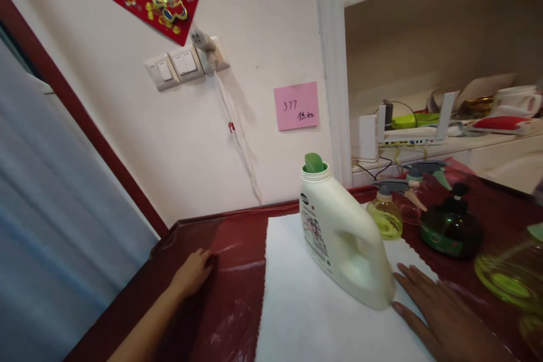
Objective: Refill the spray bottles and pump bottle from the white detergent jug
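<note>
A pale green jug-shaped detergent bottle (339,226) with a built-in handle stands upright on a white cloth or sheet (292,305). Its cap is off, and a green pouring spout shows in the threaded neck. Just right of the bottle's base, my right hand (443,317) lies flat with its fingers stretched out, the fingertips close to the bottle; whether they touch it I cannot tell. My left hand (193,272) rests on the dark red tabletop (237,283), left of the white sheet, fingers loosely bent and apart from the thumb. I see nothing held in either hand.
Right of the sheet stand a small spray bottle of yellow liquid (385,218), a dark green pump bottle (452,223) and a clear bottle (513,271). Behind them a white router (411,136) sits on a shelf. A cable (237,141) hangs from the wall socket; a blue curtain (63,209) borders the left.
</note>
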Tool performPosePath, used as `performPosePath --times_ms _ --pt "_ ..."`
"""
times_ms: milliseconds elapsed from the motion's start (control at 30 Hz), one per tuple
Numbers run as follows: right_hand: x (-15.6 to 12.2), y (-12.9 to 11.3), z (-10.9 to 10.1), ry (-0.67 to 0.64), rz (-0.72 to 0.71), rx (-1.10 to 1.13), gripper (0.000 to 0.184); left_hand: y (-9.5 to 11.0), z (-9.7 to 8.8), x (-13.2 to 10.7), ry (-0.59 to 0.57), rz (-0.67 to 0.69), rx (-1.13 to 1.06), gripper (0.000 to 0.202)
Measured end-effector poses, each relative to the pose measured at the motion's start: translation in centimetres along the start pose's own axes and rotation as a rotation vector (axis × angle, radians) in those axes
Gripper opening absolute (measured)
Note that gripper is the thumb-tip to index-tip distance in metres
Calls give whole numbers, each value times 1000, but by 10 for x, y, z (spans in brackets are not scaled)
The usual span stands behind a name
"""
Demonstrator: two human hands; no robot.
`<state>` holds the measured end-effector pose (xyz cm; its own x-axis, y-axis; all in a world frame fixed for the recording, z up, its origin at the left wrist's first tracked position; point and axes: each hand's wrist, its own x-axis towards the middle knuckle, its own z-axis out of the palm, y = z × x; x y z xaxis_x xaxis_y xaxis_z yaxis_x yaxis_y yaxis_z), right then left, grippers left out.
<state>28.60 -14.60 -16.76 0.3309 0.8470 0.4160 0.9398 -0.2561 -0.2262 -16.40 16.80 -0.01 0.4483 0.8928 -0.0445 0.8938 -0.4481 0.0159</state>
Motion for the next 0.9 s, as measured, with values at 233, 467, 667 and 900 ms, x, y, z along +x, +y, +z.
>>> performPosePath --times_ms 233,467,667,900 --pt "2 -2 -11 78 -124 -62 62 21 -7 34 23 66 9 34" --pt "1 -1 -10 169 -122 -104 55 42 11 63 -20 209 -66 22" --pt "0 0 -9 100 -27 -47 57 -28 -9 59 13 -19 21 18" --pt "-16 26 23 120 -28 70 55 8 -18 -43 25 80 -93 38"
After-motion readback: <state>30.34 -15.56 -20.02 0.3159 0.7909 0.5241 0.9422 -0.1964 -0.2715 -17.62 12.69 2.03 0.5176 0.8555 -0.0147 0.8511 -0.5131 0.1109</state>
